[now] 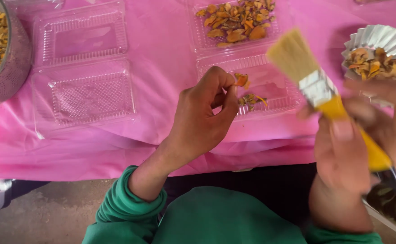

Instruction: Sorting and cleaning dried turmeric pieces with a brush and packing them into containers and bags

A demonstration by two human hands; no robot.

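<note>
Left hand [202, 119] pinches orange slice [241, 80] at fingertips, raised over open clamshell [270, 92] mid-surface so loosened bits drop in tray. Right hand [342, 156] closed round yellow-handled brush [317, 86], bristles up, blurred, likely mid-stroke. Empty clear clamshell [83, 68] open toward left edge. Foil cup [383, 38] of slices at right edge; steel bowl [1, 58] at far-left corner. No labels visible.

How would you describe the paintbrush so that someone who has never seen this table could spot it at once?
Start at the pink tablecloth, then go to its right side, beside the fluted silver cup. The paintbrush is held there in the right hand. It alone has pale bristles, a metal band and a yellow handle.
</note>
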